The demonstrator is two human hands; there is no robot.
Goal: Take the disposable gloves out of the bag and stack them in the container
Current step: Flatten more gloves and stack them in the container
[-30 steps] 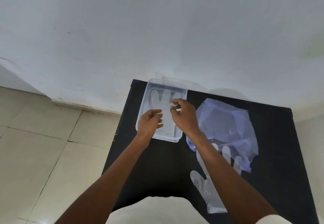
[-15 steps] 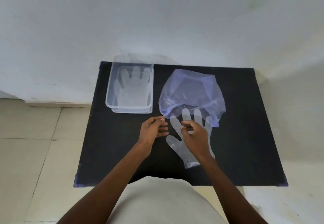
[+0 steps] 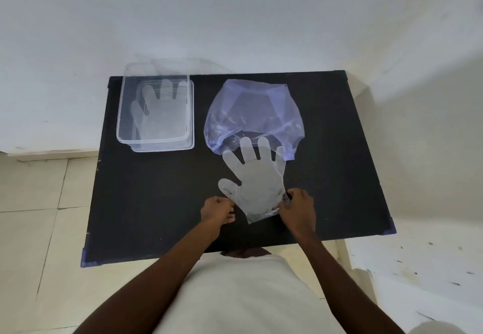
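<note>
A clear disposable glove (image 3: 257,179) lies flat on the black table (image 3: 156,198), fingers pointing away, its fingertips overlapping the mouth of the bluish plastic bag (image 3: 252,114). My right hand (image 3: 298,209) pinches the glove's cuff at its right edge. My left hand (image 3: 218,209) has its fingers curled at the cuff's left edge; whether it grips the plastic is unclear. At the table's back left stands the clear container (image 3: 122,124), with a stacked glove (image 3: 159,114) lying flat inside it.
The table stands against a white wall (image 3: 235,20). Tiled floor (image 3: 39,229) shows to the left and a speckled white surface (image 3: 418,268) to the right. My pale shirt (image 3: 248,294) fills the bottom middle.
Both hands have left the container, where a glove now lies, and have come back to the near side of the table. They now sit at the cuff of the loose glove by the bag.
</note>
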